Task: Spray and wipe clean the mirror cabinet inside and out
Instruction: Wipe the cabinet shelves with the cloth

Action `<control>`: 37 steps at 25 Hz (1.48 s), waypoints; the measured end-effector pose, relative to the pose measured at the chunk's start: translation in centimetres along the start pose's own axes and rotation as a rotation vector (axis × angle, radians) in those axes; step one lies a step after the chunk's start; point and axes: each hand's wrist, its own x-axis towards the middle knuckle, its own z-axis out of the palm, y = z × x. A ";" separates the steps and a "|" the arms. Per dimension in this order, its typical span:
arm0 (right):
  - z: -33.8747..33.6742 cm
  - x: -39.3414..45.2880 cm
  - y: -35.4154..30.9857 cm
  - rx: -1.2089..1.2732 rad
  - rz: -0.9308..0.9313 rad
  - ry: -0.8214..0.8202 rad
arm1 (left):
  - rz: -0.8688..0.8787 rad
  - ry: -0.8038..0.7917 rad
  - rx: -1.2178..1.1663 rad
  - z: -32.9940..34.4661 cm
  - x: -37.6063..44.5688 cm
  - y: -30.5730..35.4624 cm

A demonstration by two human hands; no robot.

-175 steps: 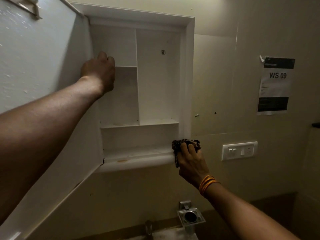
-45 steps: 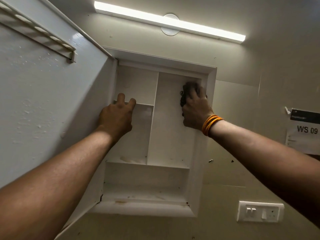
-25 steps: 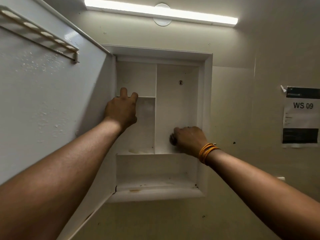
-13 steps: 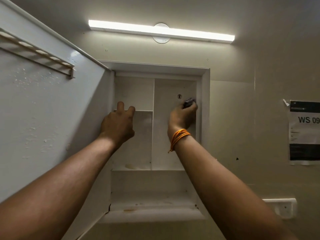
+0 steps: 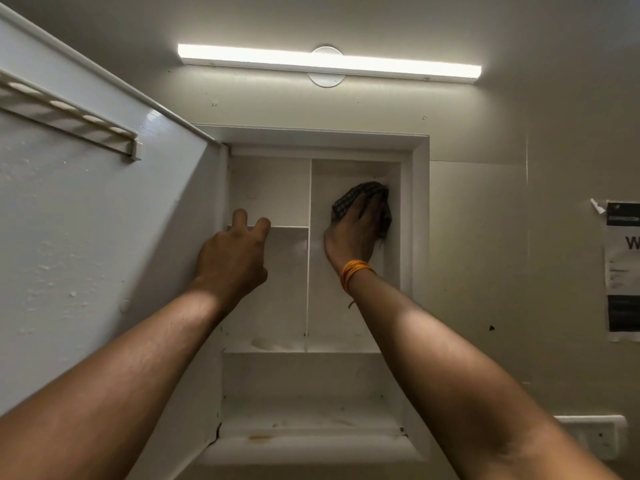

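White laminate forms the recessed mirror cabinet (image 5: 420,237), set into a beige wall with its door (image 5: 86,237) swung open to the left. A vertical divider (image 5: 309,278) splits the upper interior into two compartments; a short shelf (image 5: 289,227) crosses the left one, and a wide lower bay runs beneath both.

Right hand (image 5: 353,233): inside the upper part of the right compartment, palm toward the back panel, fingers extended and laid flat. A dark checked cloth (image 5: 360,195) lies between this hand and the back panel, pressed against the panel. Cloth edges project above the fingertips and to the right of the hand, close to the right side wall. Fingers are not curled around the cloth; it is held by flat pressure. Orange bangles (image 5: 355,271) sit on the wrist.

Left hand (image 5: 235,258): at the left compartment, two fingers hooked over the front edge of the short shelf, the remaining fingers curled beneath it. The hand grips the shelf edge.

Surroundings: a lit tube light (image 5: 329,65) is mounted on the wall above the cabinet. A rail (image 5: 69,119) is fixed to the inner face of the door. A printed notice (image 5: 623,271) hangs on the wall at the right edge, and a switch plate (image 5: 595,438) sits at lower right. A brown stain marks the cabinet's bottom ledge (image 5: 311,448).
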 end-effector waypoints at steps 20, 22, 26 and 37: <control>1.1 -3.2 7.6 -0.231 -0.851 -0.138 | -0.053 0.035 -0.076 0.9 0.0 1.1; 0.9 -4.2 8.3 -0.253 -0.855 -0.184 | -0.060 0.044 -0.076 0.9 0.1 1.2; 0.4 -5.2 7.1 -0.193 -0.529 -0.140 | -0.049 0.034 -0.048 1.1 0.0 0.8; 0.7 -10.3 5.2 0.078 -0.007 -0.206 | -0.032 -0.016 -0.059 0.5 0.0 0.7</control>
